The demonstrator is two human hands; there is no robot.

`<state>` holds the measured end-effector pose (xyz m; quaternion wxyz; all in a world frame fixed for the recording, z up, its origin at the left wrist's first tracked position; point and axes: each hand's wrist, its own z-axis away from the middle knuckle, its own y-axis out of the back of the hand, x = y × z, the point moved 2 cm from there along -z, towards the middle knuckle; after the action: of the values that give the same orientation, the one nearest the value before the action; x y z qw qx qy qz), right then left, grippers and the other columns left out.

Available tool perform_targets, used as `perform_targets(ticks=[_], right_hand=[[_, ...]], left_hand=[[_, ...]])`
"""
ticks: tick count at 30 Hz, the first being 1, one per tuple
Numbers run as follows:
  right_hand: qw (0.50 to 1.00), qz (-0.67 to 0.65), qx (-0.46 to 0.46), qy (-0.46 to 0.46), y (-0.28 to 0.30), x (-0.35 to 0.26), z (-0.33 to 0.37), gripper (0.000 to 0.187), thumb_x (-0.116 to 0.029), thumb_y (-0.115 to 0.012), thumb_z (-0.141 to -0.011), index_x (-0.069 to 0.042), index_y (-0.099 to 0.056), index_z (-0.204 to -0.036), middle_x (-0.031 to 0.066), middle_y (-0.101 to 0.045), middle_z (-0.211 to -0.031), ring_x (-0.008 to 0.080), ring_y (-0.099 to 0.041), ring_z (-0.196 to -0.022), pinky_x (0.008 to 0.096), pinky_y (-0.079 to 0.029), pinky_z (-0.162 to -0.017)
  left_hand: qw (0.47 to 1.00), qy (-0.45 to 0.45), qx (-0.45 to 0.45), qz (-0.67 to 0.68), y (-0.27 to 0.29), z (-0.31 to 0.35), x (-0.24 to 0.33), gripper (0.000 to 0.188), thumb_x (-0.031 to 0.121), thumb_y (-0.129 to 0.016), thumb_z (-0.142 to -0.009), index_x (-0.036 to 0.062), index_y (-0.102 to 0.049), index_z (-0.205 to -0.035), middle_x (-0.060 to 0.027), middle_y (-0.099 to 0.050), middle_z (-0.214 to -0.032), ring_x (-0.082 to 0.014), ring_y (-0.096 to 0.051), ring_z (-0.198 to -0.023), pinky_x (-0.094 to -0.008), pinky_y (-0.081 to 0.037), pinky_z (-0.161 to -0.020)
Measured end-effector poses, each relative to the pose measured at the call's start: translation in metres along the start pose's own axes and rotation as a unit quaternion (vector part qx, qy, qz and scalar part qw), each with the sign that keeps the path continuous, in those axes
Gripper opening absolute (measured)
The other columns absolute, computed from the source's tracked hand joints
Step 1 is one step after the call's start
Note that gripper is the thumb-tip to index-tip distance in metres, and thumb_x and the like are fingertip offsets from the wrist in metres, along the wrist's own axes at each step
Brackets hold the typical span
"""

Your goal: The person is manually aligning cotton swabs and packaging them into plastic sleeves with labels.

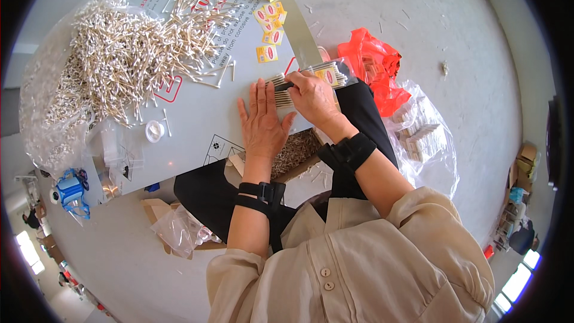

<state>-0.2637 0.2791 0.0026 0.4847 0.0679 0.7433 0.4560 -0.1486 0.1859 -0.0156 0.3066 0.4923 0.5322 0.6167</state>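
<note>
My left hand (263,116) lies flat on the table's near edge, fingers stretched out, its fingertips against a row of cotton swabs (283,100). Just to its right, my right hand (314,98) is closed, thumb and fingers bent together over the same swabs. A narrow dark thing shows at its fingertips; what it is I cannot make out. Beyond that hand lies a clear plastic pack of swabs (342,76) with a yellow label card (326,76). Part of the swab row is hidden under my hands.
A large heap of loose cotton swabs (131,54) spills from a clear bag at the left. Several yellow cards (272,37) lie at the far edge. A small white tub (154,131) stands nearer. Below are a box of swabs (296,154) and a red bag (373,63).
</note>
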Motion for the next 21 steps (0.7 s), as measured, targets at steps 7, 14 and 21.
perform_targets(ticks=[7,14,21], right_hand=[[1.000,0.013,-0.029,0.001,-0.002,0.003,-0.004,0.016,-0.011,-0.062,-0.078,-0.007,-0.068,-0.092,0.0148,-0.065,-0.087,0.0357,-0.065,-0.079,0.0450,-0.053,-0.071],[0.988,0.077,-0.052,0.126,0.016,-0.004,-0.009,0.053,-0.007,-0.073,-0.069,-0.007,-0.059,-0.120,0.0115,-0.057,-0.119,0.0339,-0.052,-0.114,0.0417,-0.046,-0.093],[0.944,0.158,-0.136,0.257,0.014,0.000,-0.015,0.068,-0.023,-0.081,-0.062,-0.009,-0.058,-0.125,0.0013,-0.054,-0.131,0.0247,-0.046,-0.119,0.0381,-0.039,-0.097]], left_hand=[[1.000,-0.001,0.000,-0.001,0.000,-0.001,0.001,0.082,0.050,-0.058,-0.089,0.0030,-0.028,-0.149,-0.0146,-0.025,-0.157,-0.0292,-0.019,-0.147,-0.0554,-0.011,-0.117],[1.000,-0.005,0.008,0.011,-0.001,0.000,0.000,0.079,0.048,-0.057,-0.090,0.0032,-0.030,-0.148,-0.0144,-0.026,-0.157,-0.0305,-0.019,-0.147,-0.0559,-0.011,-0.116],[1.000,-0.019,0.011,0.012,-0.002,0.001,0.000,0.080,0.047,-0.059,-0.089,0.0021,-0.029,-0.149,-0.0154,-0.026,-0.156,-0.0312,-0.019,-0.147,-0.0562,-0.011,-0.116]])
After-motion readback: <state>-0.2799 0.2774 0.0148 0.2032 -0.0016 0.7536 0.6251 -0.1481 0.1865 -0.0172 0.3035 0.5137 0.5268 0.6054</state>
